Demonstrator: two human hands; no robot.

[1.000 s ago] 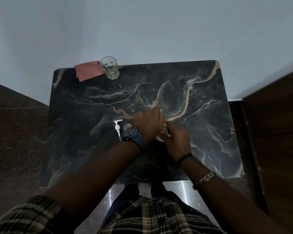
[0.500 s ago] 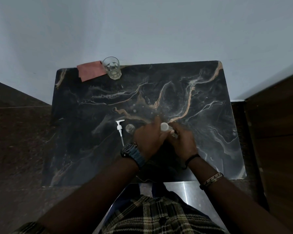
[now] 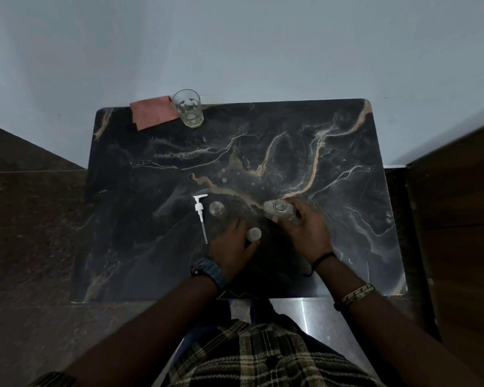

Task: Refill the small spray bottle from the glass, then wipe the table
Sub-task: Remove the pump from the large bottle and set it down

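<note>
My right hand [image 3: 309,231] grips the small clear spray bottle [image 3: 278,210] near the middle of the dark marble table [image 3: 347,219], its open neck facing up. Apart from it, to the left and nearer me, my left hand [image 3: 231,251] pinches a small whitish round cap [image 3: 254,234]. The drinking glass [image 3: 187,108] stands at the table's far left edge with a little liquid at its bottom. A pink cloth [image 3: 151,111] lies folded just left of the glass.
A white pump head with its long tube [image 3: 200,216] lies on the table left of my left hand. Next to it stands a small clear round object [image 3: 217,208]. A pale wall runs behind the table, and dark wooden furniture [image 3: 458,219] stands on the right.
My hands were together over the bottle and have come apart. The left hand has drawn back toward me with the cap, and the bottle's open neck now shows in my right hand.
</note>
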